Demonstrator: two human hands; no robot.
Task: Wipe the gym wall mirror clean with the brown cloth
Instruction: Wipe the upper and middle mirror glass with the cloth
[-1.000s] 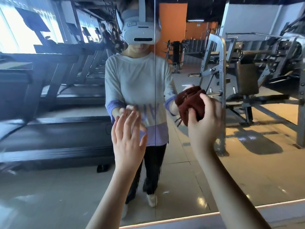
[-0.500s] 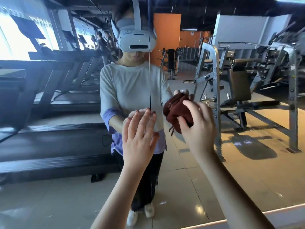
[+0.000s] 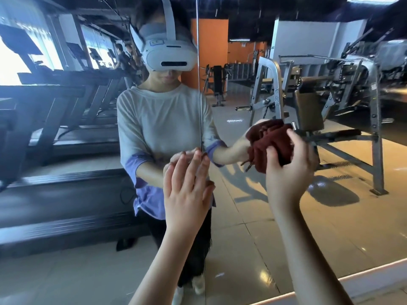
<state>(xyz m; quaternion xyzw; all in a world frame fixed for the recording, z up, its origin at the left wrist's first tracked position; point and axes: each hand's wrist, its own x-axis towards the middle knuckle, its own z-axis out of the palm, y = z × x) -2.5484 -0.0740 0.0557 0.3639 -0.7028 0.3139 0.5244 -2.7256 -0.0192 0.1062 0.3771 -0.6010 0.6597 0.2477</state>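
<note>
Your right hand [image 3: 288, 170] grips the brown cloth [image 3: 269, 144] as a bunched wad, with the fingers [image 3: 296, 139] curled over its back. It sits to the right of the seam [image 3: 199, 95], the vertical joint between the two panels of the mirror [image 3: 253, 227]. The wad lies straight ahead of those fingers, between them and the glass. It meets its own reflection, so it looks to be in contact with the mirror. Balled up like this it has no clear long axis, and a few loose tassels hang from its lower edge on the side toward the seam.

Your left hand [image 3: 187, 190] holds nothing. Its fingers [image 3: 193, 164] are straight and close together, with the tips right on the seam and apparently resting on the glass. The right hand is the working one, so the stroke should start from where the wad sits. A pass toward the seam would likely run into the left hand, while the glass away from the seam is free.
</note>
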